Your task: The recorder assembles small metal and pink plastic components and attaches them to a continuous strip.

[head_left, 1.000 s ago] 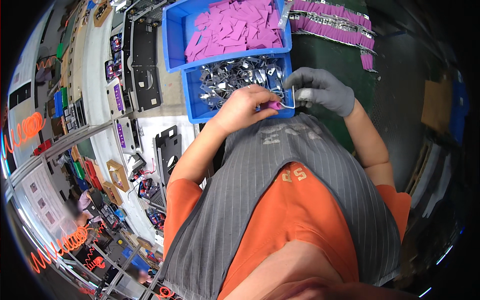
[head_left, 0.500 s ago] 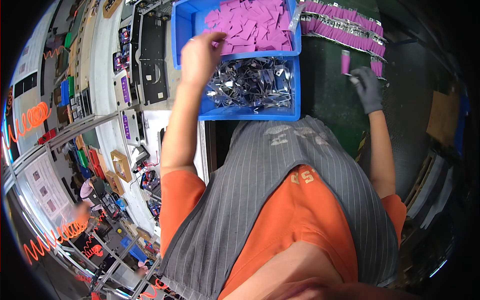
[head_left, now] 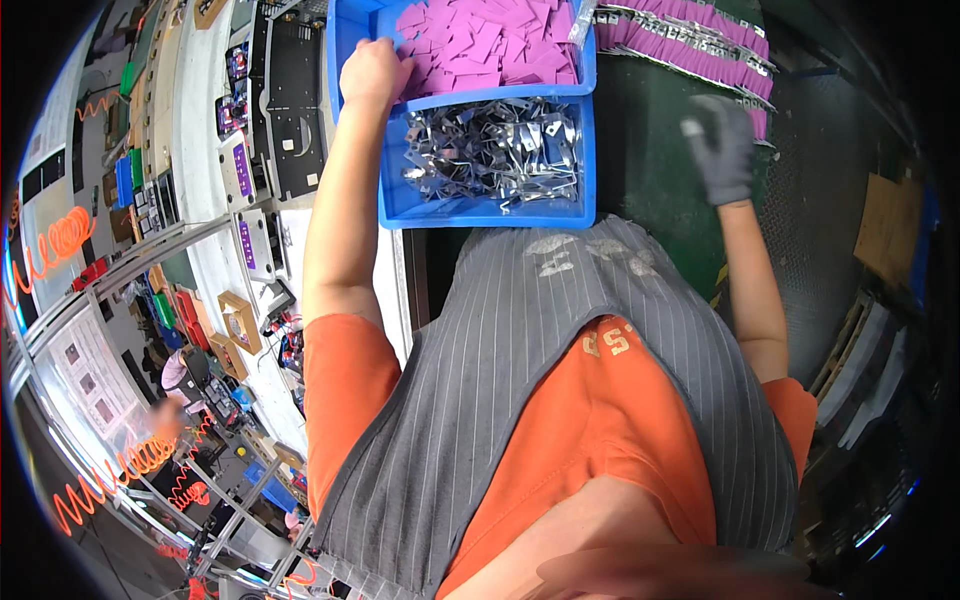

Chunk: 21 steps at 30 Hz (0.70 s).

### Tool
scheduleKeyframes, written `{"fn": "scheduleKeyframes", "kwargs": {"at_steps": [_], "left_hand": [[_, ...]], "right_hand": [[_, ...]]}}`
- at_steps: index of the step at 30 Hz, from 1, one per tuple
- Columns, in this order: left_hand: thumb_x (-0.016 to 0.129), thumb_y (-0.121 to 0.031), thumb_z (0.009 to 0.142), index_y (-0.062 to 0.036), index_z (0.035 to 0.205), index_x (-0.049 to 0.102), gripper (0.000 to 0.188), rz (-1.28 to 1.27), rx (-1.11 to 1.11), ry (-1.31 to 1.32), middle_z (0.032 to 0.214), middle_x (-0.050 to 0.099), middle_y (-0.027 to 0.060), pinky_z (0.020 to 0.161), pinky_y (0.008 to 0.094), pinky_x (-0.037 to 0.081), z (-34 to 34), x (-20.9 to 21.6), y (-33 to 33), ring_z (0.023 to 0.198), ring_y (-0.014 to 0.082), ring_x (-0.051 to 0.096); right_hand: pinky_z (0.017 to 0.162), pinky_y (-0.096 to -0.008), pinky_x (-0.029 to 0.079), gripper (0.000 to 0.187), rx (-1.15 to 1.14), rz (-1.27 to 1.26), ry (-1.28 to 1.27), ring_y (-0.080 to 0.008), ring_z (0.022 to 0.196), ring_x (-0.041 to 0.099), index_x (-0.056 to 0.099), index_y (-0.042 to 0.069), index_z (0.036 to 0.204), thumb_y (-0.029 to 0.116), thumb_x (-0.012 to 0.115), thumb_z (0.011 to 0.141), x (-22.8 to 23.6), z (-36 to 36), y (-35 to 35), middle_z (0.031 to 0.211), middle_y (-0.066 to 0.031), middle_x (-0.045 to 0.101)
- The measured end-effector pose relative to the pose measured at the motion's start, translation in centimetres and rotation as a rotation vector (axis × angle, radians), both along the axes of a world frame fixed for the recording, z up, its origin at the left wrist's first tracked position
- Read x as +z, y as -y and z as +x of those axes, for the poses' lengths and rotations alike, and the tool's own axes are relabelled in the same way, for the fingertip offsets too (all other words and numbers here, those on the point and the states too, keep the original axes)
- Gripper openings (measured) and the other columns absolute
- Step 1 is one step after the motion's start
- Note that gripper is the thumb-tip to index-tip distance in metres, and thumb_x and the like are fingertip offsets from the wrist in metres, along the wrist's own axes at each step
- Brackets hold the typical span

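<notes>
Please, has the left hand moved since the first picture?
Yes, the left hand moved forward-left, from the near blue bin to the far blue bin.

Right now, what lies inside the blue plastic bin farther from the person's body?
The blue plastic bin holds a heap of flat pink rectangular pieces; the bare left hand is at the heap's left edge. Lower pieces and whatever lies under the hand are covered.

The blue bins (head_left: 487, 219) look like smooth plastic with a slight sheen. The bent brackets (head_left: 535, 142) are glossy metal; the purple pieces (head_left: 485, 45) look matt and smooth. Glove (head_left: 727, 165), apron (head_left: 510, 300) and shirt (head_left: 590, 420) are matt cloth.
</notes>
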<state>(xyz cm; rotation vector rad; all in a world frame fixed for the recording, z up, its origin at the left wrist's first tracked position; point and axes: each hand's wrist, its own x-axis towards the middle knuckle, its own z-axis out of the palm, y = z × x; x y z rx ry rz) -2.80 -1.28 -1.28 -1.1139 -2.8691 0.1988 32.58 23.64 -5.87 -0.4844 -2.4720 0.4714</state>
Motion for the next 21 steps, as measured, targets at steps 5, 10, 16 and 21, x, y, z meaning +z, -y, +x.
{"fn": "scheduleKeyframes", "kwargs": {"at_steps": [5, 10, 16, 21], "left_hand": [[0.065, -0.029, 0.078, -0.0156, 0.097, 0.068, 0.023, 0.405, -0.120, 0.125, 0.089, 0.065, 0.0073, 0.071, 0.0373, 0.051, 4.5, 2.7, -0.6, 0.082, 0.0281, 0.064], [0.064, -0.027, 0.079, -0.0164, 0.091, 0.069, 0.017, 0.432, -0.091, 0.240, 0.087, 0.065, 0.0063, 0.067, 0.0352, 0.050, 5.6, 3.0, 1.3, 0.078, 0.0258, 0.064], [0.064, -0.022, 0.079, -0.0104, 0.091, 0.070, 0.018, 0.558, -0.014, 0.431, 0.087, 0.066, 0.0085, 0.066, 0.0333, 0.050, 6.2, 3.2, 1.9, 0.070, 0.0229, 0.064], [0.066, -0.028, 0.080, -0.0097, 0.096, 0.070, 0.024, 0.532, -0.110, 0.350, 0.089, 0.068, 0.0080, 0.071, 0.0320, 0.051, 2.8, 1.9, -0.4, 0.076, 0.0225, 0.065]], "right_hand": [[0.091, -0.0392, 0.038, 0.023, 0.559, 0.100, 0.252, -0.0236, 0.103, 0.053, 0.061, 0.014, 0.093, 0.023, 0.063, 0.071, 2.2, -7.0, 10.9, 0.097, -0.0043, 0.058], [0.090, -0.0379, 0.042, 0.045, 0.226, 0.203, 1.037, -0.0258, 0.110, 0.054, 0.053, 0.005, 0.118, 0.015, 0.061, 0.075, -0.4, -13.9, 15.5, 0.116, -0.0133, 0.057], [0.080, -0.0398, 0.050, 0.059, 0.380, 0.167, 1.379, -0.0285, 0.099, 0.063, 0.050, 0.004, 0.122, 0.015, 0.069, 0.067, -4.2, -16.3, 15.0, 0.109, -0.0145, 0.064], [0.080, -0.0415, 0.051, 0.052, 0.324, 0.039, 1.386, -0.0304, 0.095, 0.065, 0.051, 0.006, 0.120, 0.013, 0.065, 0.071, -4.5, -15.4, 15.6, 0.103, -0.0144, 0.066]]}}
